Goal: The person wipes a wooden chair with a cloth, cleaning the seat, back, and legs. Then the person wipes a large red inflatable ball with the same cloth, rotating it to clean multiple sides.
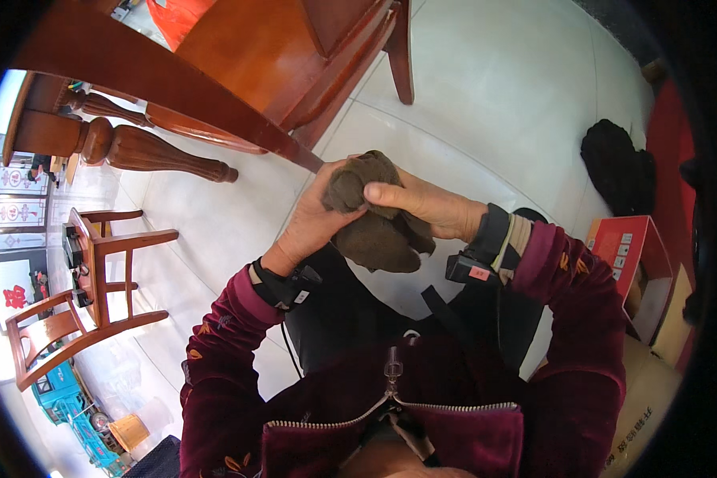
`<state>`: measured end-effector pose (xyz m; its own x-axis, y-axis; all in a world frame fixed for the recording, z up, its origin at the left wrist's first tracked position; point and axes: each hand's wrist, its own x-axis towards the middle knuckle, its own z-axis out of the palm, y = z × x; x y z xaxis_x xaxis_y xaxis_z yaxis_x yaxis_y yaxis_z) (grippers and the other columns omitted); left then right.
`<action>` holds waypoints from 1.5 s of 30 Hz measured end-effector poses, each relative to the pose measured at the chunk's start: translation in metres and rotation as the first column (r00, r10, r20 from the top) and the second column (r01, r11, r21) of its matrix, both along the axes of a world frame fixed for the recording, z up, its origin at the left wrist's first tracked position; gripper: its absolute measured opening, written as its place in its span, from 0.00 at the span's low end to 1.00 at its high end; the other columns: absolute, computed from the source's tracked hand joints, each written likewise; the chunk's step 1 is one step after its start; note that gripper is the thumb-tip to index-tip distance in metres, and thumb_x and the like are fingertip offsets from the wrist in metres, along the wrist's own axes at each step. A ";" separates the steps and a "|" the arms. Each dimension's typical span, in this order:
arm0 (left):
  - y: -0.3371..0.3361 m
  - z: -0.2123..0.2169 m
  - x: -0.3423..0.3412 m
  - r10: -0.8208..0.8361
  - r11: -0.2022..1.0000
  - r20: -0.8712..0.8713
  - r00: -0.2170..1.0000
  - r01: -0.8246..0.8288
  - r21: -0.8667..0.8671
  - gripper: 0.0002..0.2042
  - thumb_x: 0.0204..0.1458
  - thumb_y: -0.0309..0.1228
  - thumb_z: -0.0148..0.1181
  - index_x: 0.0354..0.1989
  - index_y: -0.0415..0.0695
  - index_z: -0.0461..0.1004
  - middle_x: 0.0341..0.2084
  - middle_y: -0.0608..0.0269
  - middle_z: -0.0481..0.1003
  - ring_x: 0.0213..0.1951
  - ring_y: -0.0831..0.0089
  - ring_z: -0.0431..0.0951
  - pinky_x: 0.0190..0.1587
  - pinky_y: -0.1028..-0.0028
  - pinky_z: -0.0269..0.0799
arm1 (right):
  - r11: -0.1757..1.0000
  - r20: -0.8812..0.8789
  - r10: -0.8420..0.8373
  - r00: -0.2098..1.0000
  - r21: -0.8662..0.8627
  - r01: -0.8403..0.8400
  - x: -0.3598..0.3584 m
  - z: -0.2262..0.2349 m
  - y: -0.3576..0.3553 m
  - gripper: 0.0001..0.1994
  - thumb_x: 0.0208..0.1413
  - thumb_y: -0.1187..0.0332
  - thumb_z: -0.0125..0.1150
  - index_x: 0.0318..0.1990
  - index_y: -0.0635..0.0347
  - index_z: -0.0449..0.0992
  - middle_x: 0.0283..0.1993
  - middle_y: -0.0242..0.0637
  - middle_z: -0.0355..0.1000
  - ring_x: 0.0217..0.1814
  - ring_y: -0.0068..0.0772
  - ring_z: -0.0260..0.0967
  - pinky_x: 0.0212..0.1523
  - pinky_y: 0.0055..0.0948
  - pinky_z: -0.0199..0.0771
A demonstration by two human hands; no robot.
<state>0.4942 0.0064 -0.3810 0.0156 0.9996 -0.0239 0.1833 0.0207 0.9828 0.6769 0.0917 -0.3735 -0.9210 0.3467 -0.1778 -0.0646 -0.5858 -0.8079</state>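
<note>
In front of my lap I hold a bunched pair of brown socks [378,239], its upper part rolled into a ball and its rounded ends hanging below. My left hand [304,219] wraps the left side of the ball, fingers partly hidden by the fabric. From the right, my right hand [434,207] grips it with the thumb pressed across the front; its other fingers are behind the cloth. Each wrist wears a black strap with a small device.
A wooden chair [247,60] stands close ahead on the left, near a turned table leg [151,151]. Farther left are another wooden chair [95,263] and a turquoise toy truck [76,410]. To the right lie a dark cloth heap [617,167] and a red box [625,251].
</note>
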 end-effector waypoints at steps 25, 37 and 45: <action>-0.017 0.046 -0.044 0.452 0.876 -0.202 0.869 -0.390 0.283 0.14 0.58 0.33 0.57 0.48 0.39 0.67 0.41 0.56 0.73 0.40 0.70 0.75 0.41 0.71 0.76 | 0.943 0.053 -0.240 0.969 0.252 0.219 0.038 0.082 0.093 0.28 0.50 0.56 0.63 0.56 0.63 0.68 0.52 0.45 0.70 0.55 0.37 0.68 0.59 0.34 0.67; 0.030 0.055 -0.043 0.617 0.719 -0.231 0.752 -0.419 0.554 0.32 0.42 0.38 0.72 0.51 0.35 0.63 0.40 0.54 0.71 0.40 0.65 0.72 0.42 0.70 0.69 | 0.707 -0.033 -0.693 0.721 0.164 0.687 0.104 0.110 0.172 0.22 0.57 0.55 0.58 0.55 0.57 0.71 0.55 0.38 0.71 0.56 0.36 0.68 0.60 0.38 0.66; 0.041 0.050 -0.053 0.646 0.606 -0.232 0.727 -0.305 0.734 0.29 0.38 0.32 0.71 0.48 0.35 0.65 0.40 0.51 0.70 0.42 0.52 0.69 0.43 0.61 0.69 | 0.568 0.213 -0.823 0.526 0.306 0.764 0.140 0.153 0.170 0.19 0.55 0.54 0.59 0.51 0.54 0.75 0.51 0.34 0.73 0.52 0.34 0.69 0.56 0.36 0.67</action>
<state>0.4416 0.0471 -0.3309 -0.3082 0.6274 0.7151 0.7318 -0.3239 0.5996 0.8169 0.2617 -0.2207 -0.1535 0.9546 -0.2554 -0.1800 -0.2812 -0.9426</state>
